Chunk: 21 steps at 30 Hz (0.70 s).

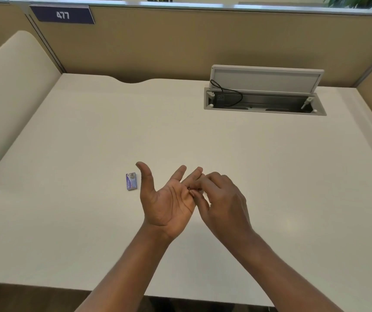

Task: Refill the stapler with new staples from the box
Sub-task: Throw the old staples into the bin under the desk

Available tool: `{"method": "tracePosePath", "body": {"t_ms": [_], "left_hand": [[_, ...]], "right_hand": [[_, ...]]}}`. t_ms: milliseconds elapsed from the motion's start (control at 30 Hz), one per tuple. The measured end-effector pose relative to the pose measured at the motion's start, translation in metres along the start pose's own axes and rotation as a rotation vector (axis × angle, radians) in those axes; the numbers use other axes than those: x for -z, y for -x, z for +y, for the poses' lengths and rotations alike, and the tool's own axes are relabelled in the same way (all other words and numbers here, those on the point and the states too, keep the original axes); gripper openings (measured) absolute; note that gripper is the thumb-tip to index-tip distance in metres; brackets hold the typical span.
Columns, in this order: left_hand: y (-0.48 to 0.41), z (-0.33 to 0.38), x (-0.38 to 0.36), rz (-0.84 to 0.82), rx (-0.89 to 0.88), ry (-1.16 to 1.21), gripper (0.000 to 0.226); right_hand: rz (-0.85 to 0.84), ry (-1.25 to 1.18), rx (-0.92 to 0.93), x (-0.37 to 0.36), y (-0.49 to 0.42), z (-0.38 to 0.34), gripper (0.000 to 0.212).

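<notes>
A small blue staple box [131, 181] lies on the white desk [270, 165], with one end open and grey staples showing. My left hand [167, 199] is held palm up just to its right, fingers spread and straight. My right hand [222, 199] reaches over it from the right, and its curled fingertips pinch something very small at the base of the left fingers. What it pinches is too small to identify. No stapler is in view.
An open cable hatch [263, 102] with a raised lid and a black cord sits at the back right of the desk. Tan partition walls enclose the desk. A cream panel [11, 97] stands at the left edge.
</notes>
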<state>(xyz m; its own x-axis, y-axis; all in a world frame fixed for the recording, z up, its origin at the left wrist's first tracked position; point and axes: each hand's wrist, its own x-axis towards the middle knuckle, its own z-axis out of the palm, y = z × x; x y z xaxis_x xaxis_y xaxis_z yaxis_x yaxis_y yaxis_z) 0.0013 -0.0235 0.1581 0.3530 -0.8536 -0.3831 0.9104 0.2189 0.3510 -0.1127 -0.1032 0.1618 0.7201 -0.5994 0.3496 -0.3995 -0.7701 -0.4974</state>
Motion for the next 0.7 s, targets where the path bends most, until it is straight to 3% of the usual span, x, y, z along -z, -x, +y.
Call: {"method": "tracePosePath", "body": {"t_ms": [300,467,700], "left_hand": [[0.005,-0.009,-0.006,-0.063,0.049,-0.072,0.131],[0.001,-0.019,-0.014,-0.09,0.068,-0.099,0.124],[-0.009,-0.053,-0.047,0.014,0.036,-0.435,0.08]], "right_hand": [[-0.15,-0.133,-0.071,0.011,-0.002,0.007,0.007],[-0.113,-0.191,-0.15,0.018,0.003,0.014,0.004],[-0.001,-0.625,-0.482,0.045,0.011,0.047,0.012]]}}
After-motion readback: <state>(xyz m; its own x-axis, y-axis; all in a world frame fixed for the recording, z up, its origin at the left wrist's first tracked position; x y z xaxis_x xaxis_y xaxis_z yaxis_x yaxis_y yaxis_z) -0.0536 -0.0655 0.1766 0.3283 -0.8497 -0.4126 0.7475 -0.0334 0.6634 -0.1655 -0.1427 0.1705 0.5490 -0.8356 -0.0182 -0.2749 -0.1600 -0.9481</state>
